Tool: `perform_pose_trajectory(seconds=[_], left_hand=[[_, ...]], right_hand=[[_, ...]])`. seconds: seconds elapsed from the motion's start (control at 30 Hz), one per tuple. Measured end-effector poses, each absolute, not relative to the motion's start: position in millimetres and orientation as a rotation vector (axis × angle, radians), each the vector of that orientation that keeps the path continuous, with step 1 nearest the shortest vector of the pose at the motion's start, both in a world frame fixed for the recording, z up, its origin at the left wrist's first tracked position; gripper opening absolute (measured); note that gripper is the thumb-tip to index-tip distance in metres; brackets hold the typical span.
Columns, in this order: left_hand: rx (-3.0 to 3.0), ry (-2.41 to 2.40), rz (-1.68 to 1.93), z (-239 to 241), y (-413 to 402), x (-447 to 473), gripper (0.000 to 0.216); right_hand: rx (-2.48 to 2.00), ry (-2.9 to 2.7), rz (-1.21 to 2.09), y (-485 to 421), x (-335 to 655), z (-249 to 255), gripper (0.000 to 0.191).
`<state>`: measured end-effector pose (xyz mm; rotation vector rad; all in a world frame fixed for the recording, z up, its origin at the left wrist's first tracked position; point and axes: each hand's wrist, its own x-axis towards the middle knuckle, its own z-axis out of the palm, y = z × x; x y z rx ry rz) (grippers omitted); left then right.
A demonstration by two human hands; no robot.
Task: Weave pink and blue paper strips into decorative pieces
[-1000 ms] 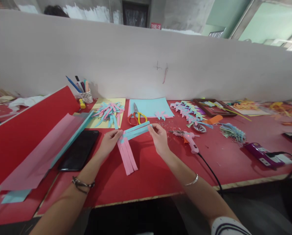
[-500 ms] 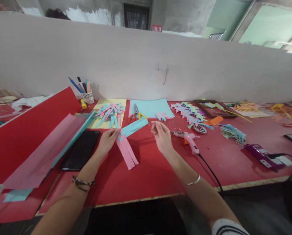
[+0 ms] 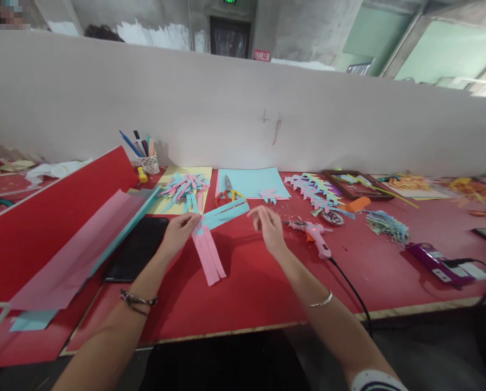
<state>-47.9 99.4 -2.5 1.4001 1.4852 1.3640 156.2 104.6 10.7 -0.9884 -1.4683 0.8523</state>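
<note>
My left hand (image 3: 180,231) pinches the joined end of a bunch of paper strips. Blue strips (image 3: 225,213) fan up to the right and pink strips (image 3: 208,255) hang down onto the red table (image 3: 259,282). My right hand (image 3: 268,227) hovers just right of the blue strips. It is slightly blurred, with its fingers loosely apart and nothing in them. A pink glue gun (image 3: 316,234) lies right of that hand.
Scissors (image 3: 228,191) lie on a blue sheet (image 3: 253,182). A pile of cut strips (image 3: 183,187) rests on yellow paper. A black phone (image 3: 137,247) and large red, pink and blue sheets (image 3: 55,233) are at left. A pen cup (image 3: 148,161) stands by the white partition. Paper pieces (image 3: 316,191) and a purple device (image 3: 434,259) lie at right.
My right hand has let go of the blue strips' free end and drawn back a little to the right. My left hand keeps its hold on the strips.
</note>
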Motion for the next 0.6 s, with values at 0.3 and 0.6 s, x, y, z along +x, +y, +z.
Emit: perform_pose_trajectory(seconds=[0.3, 0.6], left_hand=[[1.701, 1.278, 1.147, 1, 95, -40, 0.023], [1.730, 1.270, 1.100, -2, 96, -41, 0.022]], right_hand=[[-1.050, -1.732, 0.746, 112, 158, 5, 0.020], [-1.063, -2.017, 0.783, 113, 159, 0, 0.019]])
